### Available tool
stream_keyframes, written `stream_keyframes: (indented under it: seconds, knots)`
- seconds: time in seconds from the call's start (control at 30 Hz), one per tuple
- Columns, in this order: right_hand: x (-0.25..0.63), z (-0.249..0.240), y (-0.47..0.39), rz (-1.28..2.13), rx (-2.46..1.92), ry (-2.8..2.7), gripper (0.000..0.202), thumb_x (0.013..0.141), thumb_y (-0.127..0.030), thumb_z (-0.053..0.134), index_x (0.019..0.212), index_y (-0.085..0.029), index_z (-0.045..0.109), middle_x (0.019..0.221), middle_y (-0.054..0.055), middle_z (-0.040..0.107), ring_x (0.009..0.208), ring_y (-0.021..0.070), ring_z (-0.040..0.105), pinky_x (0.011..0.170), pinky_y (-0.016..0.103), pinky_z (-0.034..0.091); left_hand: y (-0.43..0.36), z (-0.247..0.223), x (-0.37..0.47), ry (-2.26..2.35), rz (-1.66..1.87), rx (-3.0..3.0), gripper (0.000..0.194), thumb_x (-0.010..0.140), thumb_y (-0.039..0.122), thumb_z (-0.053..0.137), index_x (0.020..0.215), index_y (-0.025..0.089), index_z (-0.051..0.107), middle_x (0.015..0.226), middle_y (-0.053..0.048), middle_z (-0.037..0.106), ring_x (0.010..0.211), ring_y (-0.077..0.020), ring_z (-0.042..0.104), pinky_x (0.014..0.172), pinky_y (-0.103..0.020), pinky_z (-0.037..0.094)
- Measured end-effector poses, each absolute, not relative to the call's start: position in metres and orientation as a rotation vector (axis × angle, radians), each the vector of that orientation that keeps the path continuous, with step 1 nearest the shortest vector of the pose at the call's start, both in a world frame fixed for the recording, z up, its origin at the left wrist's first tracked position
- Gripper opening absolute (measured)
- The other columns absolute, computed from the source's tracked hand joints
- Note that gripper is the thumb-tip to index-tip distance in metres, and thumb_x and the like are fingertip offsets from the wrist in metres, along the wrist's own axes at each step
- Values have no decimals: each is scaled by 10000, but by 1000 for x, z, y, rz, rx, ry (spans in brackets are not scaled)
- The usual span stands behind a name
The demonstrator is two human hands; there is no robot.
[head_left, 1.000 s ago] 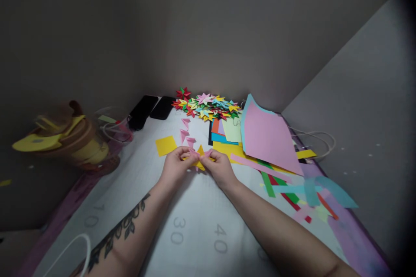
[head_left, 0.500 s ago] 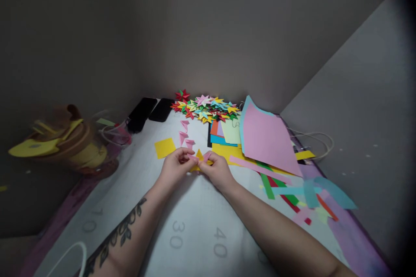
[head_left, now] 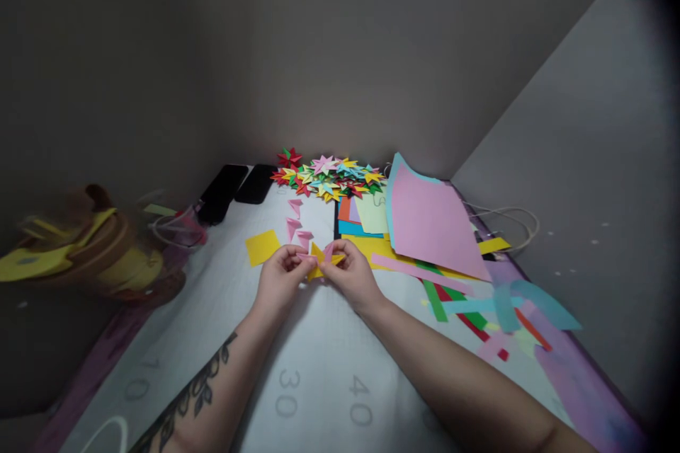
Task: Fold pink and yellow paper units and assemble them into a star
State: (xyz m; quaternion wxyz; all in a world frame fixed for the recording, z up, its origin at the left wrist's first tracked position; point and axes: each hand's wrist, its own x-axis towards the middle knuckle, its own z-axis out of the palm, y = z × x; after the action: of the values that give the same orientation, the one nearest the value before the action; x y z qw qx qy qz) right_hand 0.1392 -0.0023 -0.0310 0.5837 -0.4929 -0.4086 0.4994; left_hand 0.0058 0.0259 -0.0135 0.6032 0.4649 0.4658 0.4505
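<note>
At the white worktop point(head_left: 308, 347), the left hand point(head_left: 280, 279) and right hand point(head_left: 355, 279) pinch a yellow-and-pink folded paper point(head_left: 317, 255) between their fingers point(head_left: 348, 248), just nearer than some small pink pieces point(head_left: 292, 227) (a yellow square point(head_left: 262, 247) lies near the left hand).

Two black phones point(head_left: 256, 184) lie side by side toward the grey wall point(head_left: 340, 49). At far left stands a blurred brown pot point(head_left: 111, 253) with a yellow piece point(head_left: 35, 263) at its rim. A white cable point(head_left: 537, 221) loops at right, and purple covering point(head_left: 579, 375) borders the number-printed white sheet point(head_left: 313, 361).
</note>
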Motion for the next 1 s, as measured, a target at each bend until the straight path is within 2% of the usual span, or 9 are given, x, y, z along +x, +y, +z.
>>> stream_keyframes:
  seconds: [0.2,0.37,0.5,0.63,0.83,1.0]
  knots:
    - [136,-38,-2,1102,-1119,-962,296,708,-219,655,914,-248,444,754,-55,534,561,108,536,525,247,499,25,-14,4,1093,1045,1236,295,682,284,704,910,158,565,688,18,633,618,-114,606,570,-211,470]
    - [137,-42,-3,983,-1180,-984,337,729,-192,619,973,-257,397,792,-47,546,641,123,566,580,247,479,24,-13,2,1089,1055,1483,270,737,246,645,987,178,569,835,-17,651,746,-140,631,635,-237,496]
    - [138,-40,-3,1014,-1147,-1030,360,729,-193,620,995,-255,387,799,-44,547,671,124,563,610,248,464,26,-15,3,1066,1061,1409,290,744,250,643,1004,181,535,784,0,638,699,-131,618,609,-225,483]
    - [136,-37,-4,994,-1168,-1024,334,718,-196,624,950,-249,390,776,-51,519,641,115,539,584,235,435,25,-17,2,1065,1064,1425,269,757,242,635,995,185,525,802,-1,630,694,-124,610,613,-223,483]
    - [139,-39,-3,915,-1236,-1015,326,707,-192,603,947,-251,390,744,-59,492,636,122,528,583,241,432,23,-10,-5,1057,1108,1874,102,825,253,564,895,196,610,986,-59,626,917,-169,607,693,-248,505]
    - [140,-39,-4,870,-1260,-1030,317,706,-189,600,939,-249,394,756,-56,490,640,120,520,590,245,428,25,-8,-8,1025,1121,2046,92,833,228,560,853,192,643,993,-70,629,939,-172,592,681,-241,493]
